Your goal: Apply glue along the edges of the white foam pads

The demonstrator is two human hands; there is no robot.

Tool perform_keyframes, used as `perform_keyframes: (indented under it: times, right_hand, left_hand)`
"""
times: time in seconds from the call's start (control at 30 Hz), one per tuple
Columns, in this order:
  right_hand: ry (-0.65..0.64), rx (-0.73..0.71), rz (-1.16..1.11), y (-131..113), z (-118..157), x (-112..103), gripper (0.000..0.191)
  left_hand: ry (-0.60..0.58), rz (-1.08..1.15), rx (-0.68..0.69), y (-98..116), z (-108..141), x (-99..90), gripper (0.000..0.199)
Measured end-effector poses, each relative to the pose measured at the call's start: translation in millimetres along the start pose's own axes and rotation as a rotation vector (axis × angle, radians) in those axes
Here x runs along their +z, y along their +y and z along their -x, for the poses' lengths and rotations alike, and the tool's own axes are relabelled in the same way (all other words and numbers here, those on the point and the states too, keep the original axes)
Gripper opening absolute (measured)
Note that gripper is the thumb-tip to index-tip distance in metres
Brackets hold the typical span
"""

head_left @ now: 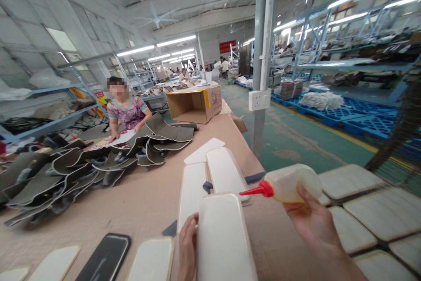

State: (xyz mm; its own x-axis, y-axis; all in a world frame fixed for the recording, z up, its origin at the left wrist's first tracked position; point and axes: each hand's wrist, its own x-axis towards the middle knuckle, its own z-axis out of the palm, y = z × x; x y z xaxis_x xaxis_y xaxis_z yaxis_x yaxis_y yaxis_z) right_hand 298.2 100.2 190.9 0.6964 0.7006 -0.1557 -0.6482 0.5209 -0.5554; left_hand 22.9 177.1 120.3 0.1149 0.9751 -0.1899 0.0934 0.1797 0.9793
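In my right hand [312,217] I grip a translucent squeeze bottle [292,182] with a red nozzle. The bottle lies nearly level, its tip pointing left, and yellowish liquid shows in its lower part. My left hand [188,246] is at the left edge of a white rounded panel [222,232], fingers curled against it; the thumb is hidden. The nozzle tip is near the panel's upper right corner, apart from its top face. More white panels [225,169] lie just beyond, with small dark strips [207,186] among them.
Dark grey pieces with white edges [75,176] are heaped at left, with a co-worker [126,110] behind them. An open cardboard box [194,105] stands on the far table. Pale panels [378,211] rest on a rack at right. A post [259,62] rises beside the table.
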Motion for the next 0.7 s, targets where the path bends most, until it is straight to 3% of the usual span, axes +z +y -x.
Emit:
perform_keyframes:
  times: [0.1,0.2,0.37,0.43,0.53,0.7]
  right_hand:
    - [-0.002,0.012,-0.009,-3.1,2.0,1.3,0.04]
    - [0.002,0.009,-0.019,-4.8,3.2,2.0,0.041]
    - [-0.018,-0.008,-0.017,-13.1,1.6,4.4,0.044]
    - [-0.036,-0.025,-0.001,-22.6,1.0,7.6,0.045]
    - [-0.081,-0.067,0.027,-43.4,2.9,16.7,0.05]
    - [-0.225,-0.122,0.108,-74.6,12.5,35.1,0.057]
  left_hand:
    - [0.01,0.022,0.085,4.4,1.4,3.2,0.062]
    - [-0.052,0.105,0.077,6.7,6.0,8.5,0.099]
    - [-0.146,0.155,0.05,-6.7,16.9,10.0,0.123]
    - [-0.185,0.13,0.02,-11.0,22.2,6.4,0.114]
    - [-0.154,0.124,-0.003,-1.8,31.0,-5.4,0.088]
    - [-0.155,0.283,-0.088,40.5,48.4,-37.0,0.095]
